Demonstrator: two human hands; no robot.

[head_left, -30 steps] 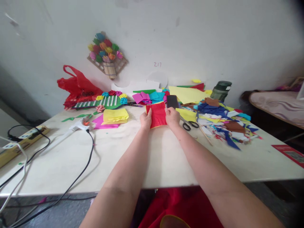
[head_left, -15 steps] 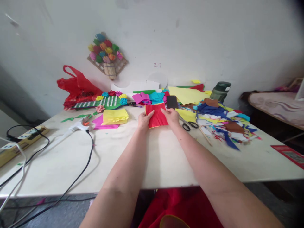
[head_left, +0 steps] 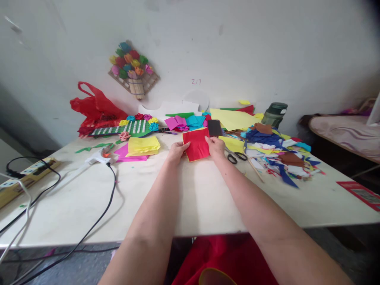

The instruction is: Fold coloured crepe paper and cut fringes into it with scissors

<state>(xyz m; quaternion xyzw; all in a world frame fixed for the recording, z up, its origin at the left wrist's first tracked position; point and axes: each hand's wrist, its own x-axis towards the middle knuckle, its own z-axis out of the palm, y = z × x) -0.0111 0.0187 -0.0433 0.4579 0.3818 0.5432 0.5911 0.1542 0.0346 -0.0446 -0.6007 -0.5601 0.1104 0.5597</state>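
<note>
A square stack of red paper [head_left: 196, 145], with a thin yellow edge showing, is held between my two hands above the table. My left hand [head_left: 177, 152] pinches its left edge, thumb at the lower left. On the opposite edge my right hand [head_left: 216, 147] grips it, thumb on the front and fingers behind. Black-handled scissors [head_left: 237, 157] lie just right of my right hand, near a yellow sheet [head_left: 232, 144]. Left of my left hand sits a pile of yellow paper squares [head_left: 144, 146] on pink paper [head_left: 127, 156].
A glue gun [head_left: 99, 157] with a black cord lies at the left, near a power strip [head_left: 29, 174]. Paper scraps [head_left: 285, 158] are heaped at the right, before a green bottle [head_left: 274, 114]. A phone [head_left: 214, 128] and a red bag [head_left: 96, 105] lie farther back.
My left thumb has slid outward and down toward the left edge of the red paper. My right thumb has also shifted outward. The paper stays in both hands.
</note>
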